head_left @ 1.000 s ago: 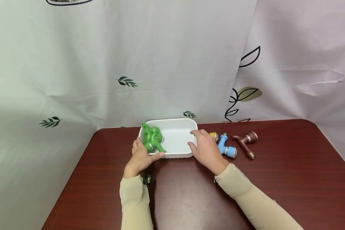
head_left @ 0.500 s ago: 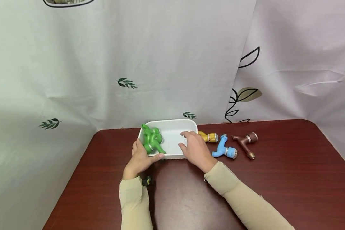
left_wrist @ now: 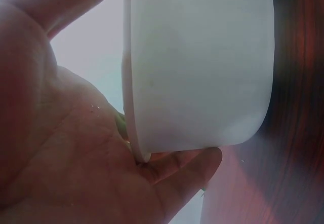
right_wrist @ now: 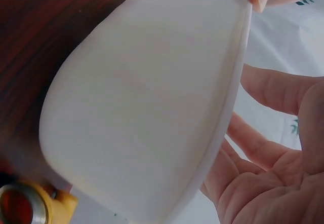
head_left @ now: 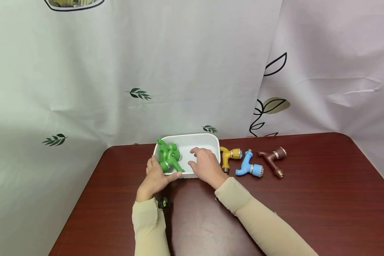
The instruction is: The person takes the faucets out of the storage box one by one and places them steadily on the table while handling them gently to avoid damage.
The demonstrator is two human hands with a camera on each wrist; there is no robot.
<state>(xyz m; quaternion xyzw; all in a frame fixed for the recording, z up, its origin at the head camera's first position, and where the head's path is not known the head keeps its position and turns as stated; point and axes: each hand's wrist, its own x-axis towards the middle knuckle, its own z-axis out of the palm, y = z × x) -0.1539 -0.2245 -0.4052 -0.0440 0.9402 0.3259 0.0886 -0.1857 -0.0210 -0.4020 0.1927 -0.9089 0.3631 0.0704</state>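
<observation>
A white plastic tray (head_left: 208, 139) stands at the back of the table, with three green taps (head_left: 171, 158) bunched at its left end. My left hand (head_left: 154, 179) holds the tray's front left corner, thumb along the front rim and fingers against the left wall; in the left wrist view fingertips touch the outer wall. My right hand (head_left: 207, 165) is over the right half of the tray, fingers loosely bent and nothing in them. In the right wrist view the tray's outer wall (right_wrist: 136, 92) hides some fingertips.
Right of the tray lie a yellow tap (head_left: 226, 156), a blue tap (head_left: 248, 165) and a brown tap (head_left: 272, 159) on the dark red table (head_left: 323, 192). A white cloth backdrop (head_left: 185, 78) hangs right behind the table's back edge.
My right hand has moved left from the tray's right rim to over its inside, uncovering the yellow tap. The left hand and the green taps stay in place.
</observation>
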